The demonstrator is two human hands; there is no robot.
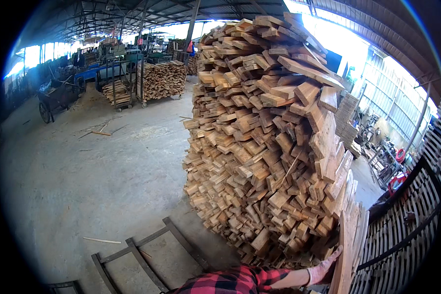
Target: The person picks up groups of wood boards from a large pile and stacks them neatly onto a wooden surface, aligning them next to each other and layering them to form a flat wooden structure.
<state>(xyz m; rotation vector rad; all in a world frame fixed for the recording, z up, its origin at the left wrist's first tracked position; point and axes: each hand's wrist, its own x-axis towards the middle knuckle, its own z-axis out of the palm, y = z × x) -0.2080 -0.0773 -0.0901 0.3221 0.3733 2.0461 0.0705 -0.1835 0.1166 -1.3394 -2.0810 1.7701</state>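
My left hand (323, 271), in a pale pinkish glove, reaches in from the lower edge at the right. A red and black checked sleeve (230, 281) covers most of its arm. The fingers press round the near edge of a long wooden board (347, 250), which stands tilted beside other boards. A tall stack of rough-cut boards (259, 147) rises directly beyond the hand, many ends jutting out unevenly. Outside the picture is my right hand.
A dark metal frame (144, 264) lies low at the front left. Slatted racking (402, 245) curves along the right. Farther back are wheeled wood stacks (164, 81), a cart (54, 100) and machinery. Loose sticks (102, 240) lie on the concrete floor (83, 176).
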